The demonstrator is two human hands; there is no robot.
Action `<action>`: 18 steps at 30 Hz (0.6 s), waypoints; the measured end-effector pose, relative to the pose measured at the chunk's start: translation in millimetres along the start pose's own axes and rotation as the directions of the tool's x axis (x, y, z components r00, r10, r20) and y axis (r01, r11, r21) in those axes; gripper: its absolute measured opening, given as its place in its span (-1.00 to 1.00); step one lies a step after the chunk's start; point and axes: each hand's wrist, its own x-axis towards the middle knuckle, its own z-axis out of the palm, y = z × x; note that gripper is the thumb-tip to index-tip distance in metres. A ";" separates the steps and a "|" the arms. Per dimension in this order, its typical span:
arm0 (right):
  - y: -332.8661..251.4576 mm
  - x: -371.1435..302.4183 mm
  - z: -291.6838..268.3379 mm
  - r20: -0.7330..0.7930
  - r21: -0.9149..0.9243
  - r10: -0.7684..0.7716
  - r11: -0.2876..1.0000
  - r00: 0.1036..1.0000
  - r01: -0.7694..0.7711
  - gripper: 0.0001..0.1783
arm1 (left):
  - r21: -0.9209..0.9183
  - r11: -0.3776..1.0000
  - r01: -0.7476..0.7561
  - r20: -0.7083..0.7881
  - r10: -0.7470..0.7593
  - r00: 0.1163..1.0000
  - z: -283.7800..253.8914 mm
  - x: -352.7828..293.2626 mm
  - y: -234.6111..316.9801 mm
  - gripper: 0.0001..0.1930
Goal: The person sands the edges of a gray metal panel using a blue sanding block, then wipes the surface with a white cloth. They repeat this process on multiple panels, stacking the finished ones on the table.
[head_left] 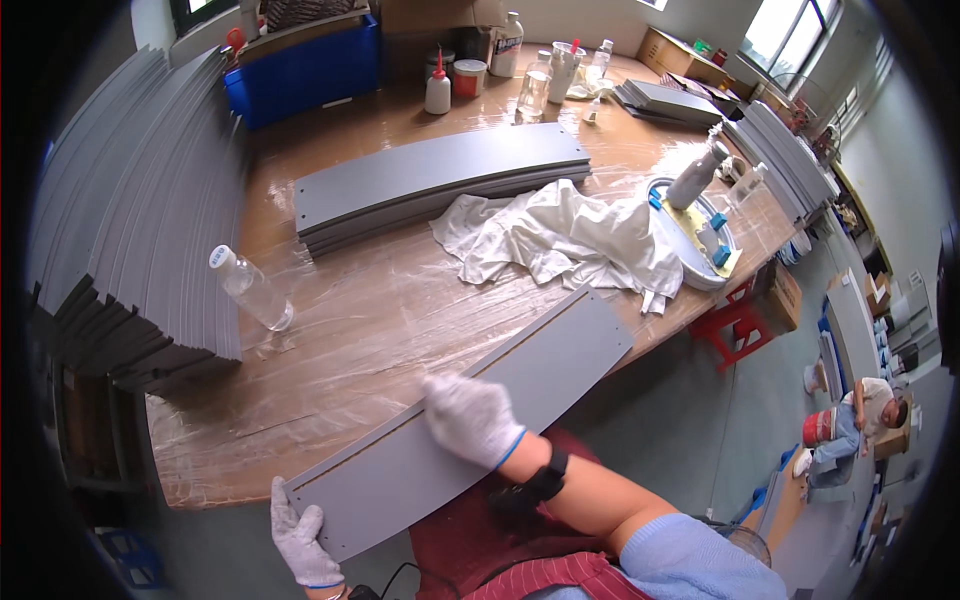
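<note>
The right hand's (475, 422) gloved fingers look bunched but blurred, so I cannot tell whether they pinch anything; they lie over the far long edge of the grey panel (540, 375), near its middle and nearer that stretch than the left hand (300, 540), which grips the panel's 8 o'clock end between thumb and fingers. The panel's long axis runs from 8 to 2 o'clock, jutting over the near edge of the table (365, 335), with the white cloth (560, 240) at 1 o'clock from the right hand.
</note>
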 end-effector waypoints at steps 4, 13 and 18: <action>160.5 -19.0 -52.4 -0.353 -0.211 0.293 0.900 0.889 -0.380 -0.77 | 0.249 0.966 -0.066 -0.015 0.072 0.997 -32.6 13.5 9.8 -0.31; 39.3 -31.4 -47.0 -0.093 -0.071 0.058 0.995 0.994 -0.065 -0.91 | 0.996 -0.077 -0.040 0.058 0.246 0.967 19.8 50.3 18.3 -0.48; 14.2 -40.9 -10.2 0.053 0.075 -0.090 0.994 0.995 0.086 -0.72 | 0.930 -0.361 0.062 0.038 0.266 0.963 28.4 55.6 -9.8 -0.37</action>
